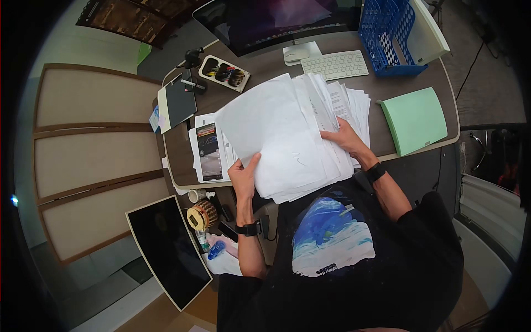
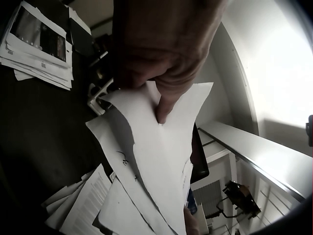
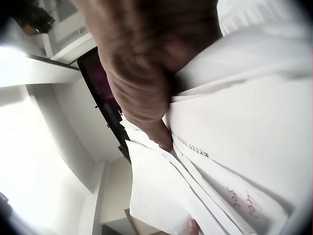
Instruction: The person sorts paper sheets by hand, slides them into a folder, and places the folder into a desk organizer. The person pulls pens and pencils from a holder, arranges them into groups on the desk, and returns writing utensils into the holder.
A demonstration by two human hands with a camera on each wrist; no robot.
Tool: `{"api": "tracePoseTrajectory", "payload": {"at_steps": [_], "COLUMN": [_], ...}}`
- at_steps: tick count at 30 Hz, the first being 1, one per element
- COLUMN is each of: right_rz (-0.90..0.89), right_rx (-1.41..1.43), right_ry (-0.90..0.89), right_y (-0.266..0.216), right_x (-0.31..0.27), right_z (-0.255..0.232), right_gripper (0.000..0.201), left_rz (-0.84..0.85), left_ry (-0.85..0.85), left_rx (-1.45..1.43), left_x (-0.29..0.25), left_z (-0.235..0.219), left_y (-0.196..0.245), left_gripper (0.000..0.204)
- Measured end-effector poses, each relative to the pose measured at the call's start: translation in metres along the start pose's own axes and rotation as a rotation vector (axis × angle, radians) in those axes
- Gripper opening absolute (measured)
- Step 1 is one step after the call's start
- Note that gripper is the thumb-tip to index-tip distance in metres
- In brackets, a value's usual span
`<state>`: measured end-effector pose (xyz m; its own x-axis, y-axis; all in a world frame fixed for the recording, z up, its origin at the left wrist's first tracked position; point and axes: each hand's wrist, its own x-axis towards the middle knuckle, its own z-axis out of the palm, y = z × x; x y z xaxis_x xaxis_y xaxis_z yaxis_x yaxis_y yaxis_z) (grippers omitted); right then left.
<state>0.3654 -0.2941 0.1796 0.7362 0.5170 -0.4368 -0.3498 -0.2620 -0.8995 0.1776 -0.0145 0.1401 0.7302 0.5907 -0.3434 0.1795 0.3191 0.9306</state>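
Both hands hold a thick, loose stack of white paper sheets (image 1: pixel 282 133) tilted up over the desk's front edge. At the stack's left side the left hand (image 1: pixel 243 174) grips it, thumb on the front sheet and the other fingers behind. Opposite, the right hand (image 1: pixel 345 138) pinches the right side, its thumb (image 3: pixel 164 139) between sheets near a printed line. Pencil scribbles mark the front sheet. The left wrist view shows the top sheets (image 2: pixel 156 142) bowed under the left thumb (image 2: pixel 164 110). More papers (image 1: pixel 362 105) lie behind the right hand on the desk.
Left of the stack lies a paper pile (image 1: pixel 210 152) with a dark printed picture. A green folder (image 1: pixel 415 122) lies at the right, near a blue file rack (image 1: pixel 392 41). Behind are a keyboard (image 1: pixel 334 65), a monitor (image 1: pixel 276 22) and a pen tray (image 1: pixel 224 73).
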Motion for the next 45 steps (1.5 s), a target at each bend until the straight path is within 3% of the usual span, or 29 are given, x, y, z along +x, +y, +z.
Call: {"api": "tracePoseTrajectory", "payload": {"at_steps": [4, 9, 13, 16, 18, 21, 23, 24, 25, 26, 31, 33, 36, 38, 39, 41, 43, 45], "right_rz": [-0.008, 0.031, -0.026, -0.037, -0.051, -0.085, -0.084, -0.077, -0.084, -0.099, -0.096, -0.095, -0.093, -0.126, -0.127, -0.399, -0.486, -0.577], "right_rx": [0.039, 0.184, 0.139, 0.13, 0.123, 0.184, 0.218, 0.218, 0.227, 0.236, 0.229, 0.219, 0.147, 0.082, 0.083, -0.047, -0.168, -0.288], "right_ry": [0.026, 0.05, 0.088, 0.09, 0.097, 0.138, 0.155, 0.151, 0.15, 0.153, 0.15, 0.146, 0.147, 0.095, 0.098, 0.225, 0.264, 0.306], "right_y": [0.003, 0.009, 0.005, 0.012, 0.01, 0.003, 0.004, 0.006, 0.008, 0.009, 0.007, 0.007, 0.002, 0.001, -0.002, -0.015, -0.023, -0.027], "right_x": [0.0, -0.005, -0.004, -0.005, -0.002, -0.004, -0.005, -0.006, -0.007, -0.007, -0.007, -0.006, -0.006, -0.005, -0.004, -0.005, -0.005, -0.005], "right_z": [-0.002, -0.008, -0.017, -0.015, -0.018, -0.024, -0.025, -0.025, -0.024, -0.025, -0.023, -0.022, -0.025, -0.023, -0.02, -0.013, -0.013, -0.012], "right_gripper": [0.053, 0.051, 0.049, 0.048, 0.047, 0.045, 0.045, 0.045, 0.045, 0.045, 0.047, 0.048, 0.047, 0.067, 0.067, 0.094, 0.103, 0.112], "left_rz": [0.019, 0.179, 0.216, 0.124, 0.072, 0.151, 0.094, 0.134, 0.173, 0.134, 0.086, 0.27, 0.233, 0.216, 0.196, 0.218, 0.238, -0.008], "left_ry": [0.024, 0.062, 0.071, 0.127, 0.049, 0.088, 0.029, -0.111, -0.242, -0.23, -0.3, -0.346, -0.304, -0.257, -0.212, -0.157, -0.093, -0.075], "left_rx": [0.011, 0.054, 0.022, 0.011, 0.03, -0.026, -0.16, -0.261, -0.365, -0.313, -0.375, -0.288, -0.25, -0.213, -0.18, -0.176, -0.163, -0.09], "left_x": [-0.002, -0.015, -0.017, -0.02, -0.018, -0.024, -0.021, -0.018, -0.019, -0.023, -0.016, -0.006, -0.001, 0.004, 0.006, 0.01, 0.016, 0.019], "left_z": [0.002, 0.012, 0.019, 0.008, -0.002, -0.004, -0.015, -0.016, -0.018, -0.014, -0.009, -0.003, 0.011, 0.014, 0.015, 0.024, 0.023, 0.02], "left_y": [-0.005, 0.007, 0.009, -0.001, -0.007, -0.002, -0.013, -0.012, -0.015, -0.013, -0.012, -0.015, -0.003, -0.008, -0.01, -0.014, -0.022, -0.021], "left_gripper": [0.023, 0.053, 0.063, 0.05, 0.034, 0.027, 0.015, 0.006, 0.007, 0.018, 0.016, 0.017, 0.018, 0.018, 0.017, 0.018, 0.018, 0.017]}}
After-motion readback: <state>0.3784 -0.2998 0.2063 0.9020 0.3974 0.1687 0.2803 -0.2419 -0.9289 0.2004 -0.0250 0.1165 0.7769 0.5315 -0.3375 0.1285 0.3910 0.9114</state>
